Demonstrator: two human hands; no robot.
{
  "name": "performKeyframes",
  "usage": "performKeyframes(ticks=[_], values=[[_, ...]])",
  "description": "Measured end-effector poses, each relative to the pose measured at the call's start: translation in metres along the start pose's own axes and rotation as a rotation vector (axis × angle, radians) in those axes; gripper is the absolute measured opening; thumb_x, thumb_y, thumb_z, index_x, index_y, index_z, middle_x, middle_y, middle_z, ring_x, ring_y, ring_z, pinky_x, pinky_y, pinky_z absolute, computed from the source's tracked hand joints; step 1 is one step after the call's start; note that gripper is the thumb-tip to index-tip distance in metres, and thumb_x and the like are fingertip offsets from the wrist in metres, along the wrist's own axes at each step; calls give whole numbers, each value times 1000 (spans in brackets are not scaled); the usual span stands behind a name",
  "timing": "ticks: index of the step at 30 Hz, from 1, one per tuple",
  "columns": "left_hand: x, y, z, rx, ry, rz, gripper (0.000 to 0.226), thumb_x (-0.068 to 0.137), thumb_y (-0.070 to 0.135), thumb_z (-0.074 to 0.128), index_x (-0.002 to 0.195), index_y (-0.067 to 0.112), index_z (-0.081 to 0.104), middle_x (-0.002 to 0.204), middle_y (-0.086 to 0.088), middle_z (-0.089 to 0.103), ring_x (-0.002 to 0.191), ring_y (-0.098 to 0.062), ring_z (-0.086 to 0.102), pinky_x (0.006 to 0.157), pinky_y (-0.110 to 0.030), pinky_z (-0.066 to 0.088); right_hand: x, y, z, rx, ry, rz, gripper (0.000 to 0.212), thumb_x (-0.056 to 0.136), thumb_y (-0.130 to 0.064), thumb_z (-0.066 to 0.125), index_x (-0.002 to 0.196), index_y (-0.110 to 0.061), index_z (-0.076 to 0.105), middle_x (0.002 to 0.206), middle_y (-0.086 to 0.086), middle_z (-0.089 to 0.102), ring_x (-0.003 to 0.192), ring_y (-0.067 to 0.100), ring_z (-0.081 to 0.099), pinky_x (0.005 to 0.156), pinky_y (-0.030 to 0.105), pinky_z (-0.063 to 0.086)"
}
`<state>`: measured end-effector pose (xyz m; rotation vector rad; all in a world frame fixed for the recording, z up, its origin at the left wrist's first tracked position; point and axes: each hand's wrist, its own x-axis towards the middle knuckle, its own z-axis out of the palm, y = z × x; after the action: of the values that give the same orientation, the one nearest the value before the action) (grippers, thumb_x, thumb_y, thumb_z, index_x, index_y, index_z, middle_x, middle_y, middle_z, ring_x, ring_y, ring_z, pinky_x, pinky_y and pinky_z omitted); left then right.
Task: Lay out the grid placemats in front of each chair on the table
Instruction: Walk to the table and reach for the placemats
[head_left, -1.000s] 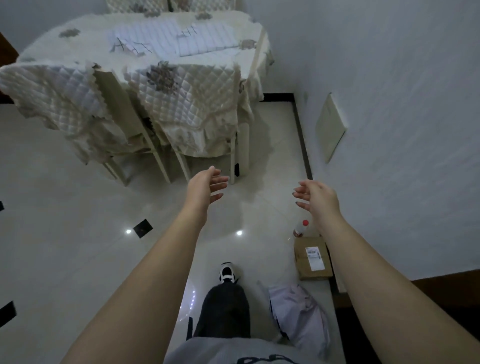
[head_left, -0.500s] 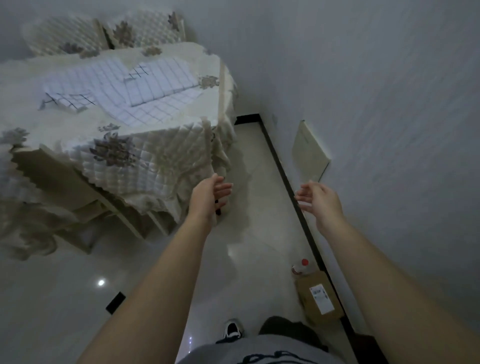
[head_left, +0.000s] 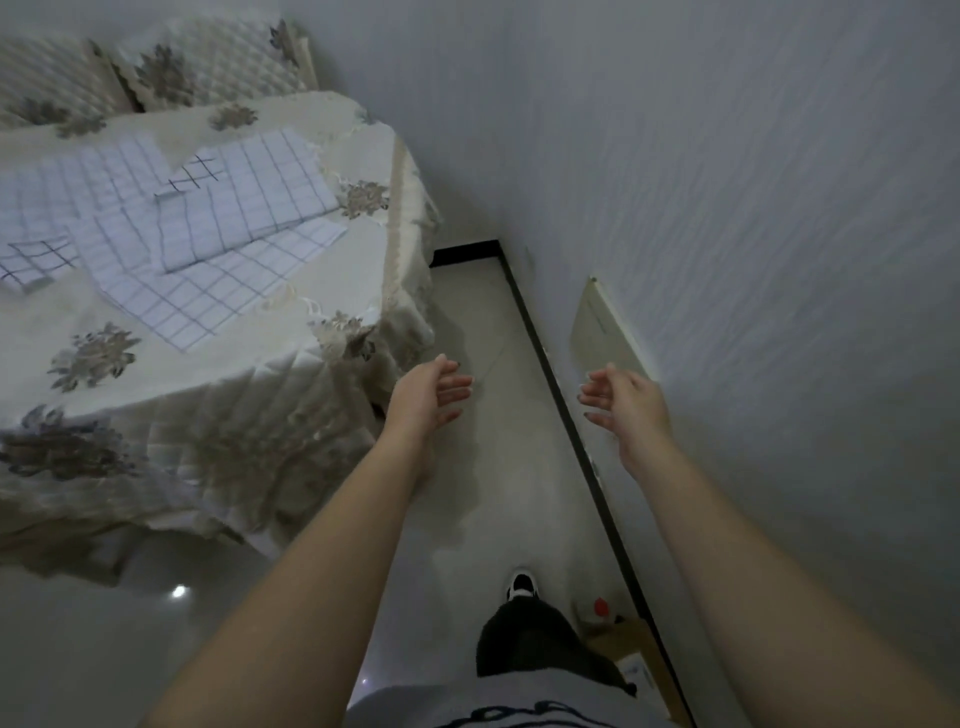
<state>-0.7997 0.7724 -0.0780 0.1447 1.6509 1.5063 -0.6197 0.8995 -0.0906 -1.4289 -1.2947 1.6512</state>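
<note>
Left hand (head_left: 431, 395) and right hand (head_left: 621, 397) both spread, empty, above the floor (head_left: 467, 312), right of the tabletop (head_left: 171, 358). Grid placemats (head_left: 208, 228) heaped overlapping, far left on tabletop, none set out. Risk in pulling one from heap: dragging the others or the loose cloth (head_left: 234, 447).

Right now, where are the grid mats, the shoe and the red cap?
grid placemats (head_left: 208, 249): head view, middle of the heap.
shoe (head_left: 521, 583): head view, its toe.
red cap (head_left: 601, 606): head view, its top.
</note>
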Motion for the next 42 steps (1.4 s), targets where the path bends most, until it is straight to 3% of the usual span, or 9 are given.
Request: performKeyframes(ticks=[3, 6, 18, 26, 30, 34, 42], values=[[41, 31, 19, 30, 24, 21, 26, 99, 34, 42, 101, 16, 60, 103, -8, 70, 101, -24, 65, 86, -38, 48, 48, -28, 3, -21, -11, -3, 27, 100, -21, 42, 88, -9, 62, 79, 7, 64, 72, 17, 61, 68, 30, 50], [76, 56, 35, 3, 35, 40, 25, 98, 34, 42, 98, 18, 61, 100, -6, 71, 98, -22, 66, 77, -34, 49, 92, -51, 9, -34, -27, -18, 25, 99, -21, 43, 85, -12, 63, 82, 8, 66, 73, 16, 62, 65, 28, 49], [209, 119, 67, -38, 81, 32, 24, 99, 32, 40, 95, 18, 59, 94, -5, 70, 88, -18, 65, 71, -30, 47, 234, -96, 70, -46, -86, 15, 22, 97, -20, 46, 84, -14, 63, 83, 6, 66, 76, 17, 64, 68, 29, 50], [332, 190, 74, -54, 90, 35, 30, 97, 29, 42, 112, 10, 60, 100, -7, 71, 93, -21, 65, 75, -32, 47, 345, -155, 144, -77, -78, -5, 23, 98, -13, 44, 83, -11, 62, 82, 9, 64, 74, 17, 62, 68, 29, 51], [379, 236, 75, -81, 88, 68, 23, 98, 27, 41, 98, 15, 60, 98, -9, 70, 92, -22, 64, 75, -31, 48, 390, -192, 184, -61, -83, -39, 21, 97, -14, 46, 84, -12, 62, 80, 7, 64, 74, 16, 62, 69, 30, 51], [411, 269, 76, -87, 89, 91, 23, 99, 27, 41, 100, 14, 60, 99, -9, 70, 92, -21, 64, 78, -33, 48, 422, -211, 216, -88, -127, -43, 23, 98, -16, 46, 83, -13, 63, 82, 6, 65, 78, 17, 63, 76, 34, 52], [482, 305, 67, -155, 176, 63, 19, 94, 24, 46, 93, 13, 62, 97, -12, 70, 96, -27, 63, 85, -38, 47, 502, -237, 272, -125, -175, -17, 20, 98, -17, 47, 93, -8, 64, 80, 4, 65, 74, 14, 62, 67, 27, 48]])
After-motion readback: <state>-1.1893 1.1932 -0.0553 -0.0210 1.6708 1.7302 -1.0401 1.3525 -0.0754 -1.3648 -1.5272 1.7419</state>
